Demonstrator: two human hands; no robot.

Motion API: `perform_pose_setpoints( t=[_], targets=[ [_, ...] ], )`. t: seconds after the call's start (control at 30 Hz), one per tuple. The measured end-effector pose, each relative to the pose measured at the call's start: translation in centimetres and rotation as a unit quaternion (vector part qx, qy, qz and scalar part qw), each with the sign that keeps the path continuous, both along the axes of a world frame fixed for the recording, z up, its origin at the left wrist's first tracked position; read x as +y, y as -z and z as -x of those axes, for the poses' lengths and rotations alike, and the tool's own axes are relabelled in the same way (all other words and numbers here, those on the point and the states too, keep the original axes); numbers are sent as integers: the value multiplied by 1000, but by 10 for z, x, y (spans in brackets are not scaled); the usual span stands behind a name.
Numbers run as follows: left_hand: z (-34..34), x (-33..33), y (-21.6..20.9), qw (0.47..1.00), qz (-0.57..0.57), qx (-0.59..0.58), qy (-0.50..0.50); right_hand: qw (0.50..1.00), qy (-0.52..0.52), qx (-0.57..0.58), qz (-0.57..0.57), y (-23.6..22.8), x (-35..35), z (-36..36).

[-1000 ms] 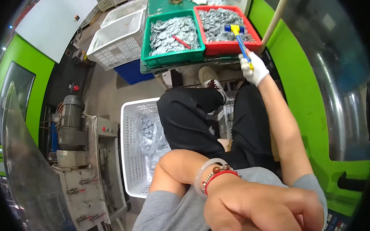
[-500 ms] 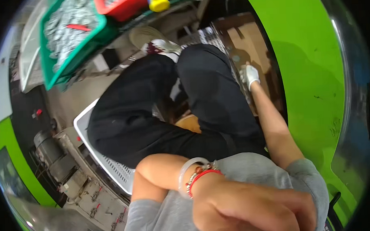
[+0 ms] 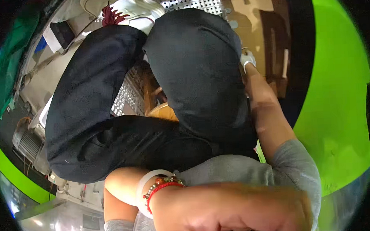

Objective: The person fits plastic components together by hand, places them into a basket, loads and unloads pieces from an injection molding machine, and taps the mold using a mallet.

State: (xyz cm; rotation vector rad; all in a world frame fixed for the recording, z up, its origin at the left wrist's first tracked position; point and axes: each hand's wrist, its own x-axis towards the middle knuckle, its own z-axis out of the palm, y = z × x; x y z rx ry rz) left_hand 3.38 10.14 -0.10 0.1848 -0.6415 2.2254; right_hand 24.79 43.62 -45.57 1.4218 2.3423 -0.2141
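Close to the camera, my left hand (image 3: pixel 222 209) bends across my chest with its fingers curled, slightly blurred. Its fingertips run past the lower edge, so whatever they hold, if anything, is hidden. A white bangle (image 3: pixel 143 191), a beaded bracelet and a red cord (image 3: pixel 158 191) circle that wrist. My right hand (image 3: pixel 247 59), in a white glove, reaches down beside my right knee at an open cardboard box (image 3: pixel 253 30). The knee covers part of this hand, and its fingers are mostly hidden. A few small round pieces (image 3: pixel 233 24) show at the box's left side.
A bright green panel (image 3: pixel 340 88) rises on my right. Between my legs show a round wooden seat (image 3: pixel 164 112) and perforated metal (image 3: pixel 128 95). A white shoe (image 3: pixel 143 12) with dark red laces is ahead. On the left are a green bin (image 3: pixel 13 61) and a grey motor (image 3: pixel 27 137).
The view has tilted down and closer to my legs; the red bin and blue-yellow handle have left it. My left hand remains raised and curled, my right hand by the box.
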Motion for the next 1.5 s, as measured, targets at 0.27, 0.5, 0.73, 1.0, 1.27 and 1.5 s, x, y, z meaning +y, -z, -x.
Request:
perform_pose_setpoints(
  t=[0.27,0.5,0.73,1.0,1.27,1.5],
  targets=[
    [1,1,0,996,-25,-22,83,972,112,-71,194,29,-5,36],
    [-25,-16,-21,991,-42,-14,128,983,-24,-104,146,-12,-26,49],
    [-51,-50,-50,993,-16,87,-77,994,90,51,16,-53,-22,30],
    [-81,-97,-88,935,-31,212,-284,967,14,251,-29,-177,-81,13],
    [-101,-104,-133,907,-119,397,-73,958,79,270,57,-246,-164,-191],
    [-138,-82,-136,840,-223,492,51,928,351,104,67,-300,-337,-415]
  ],
)
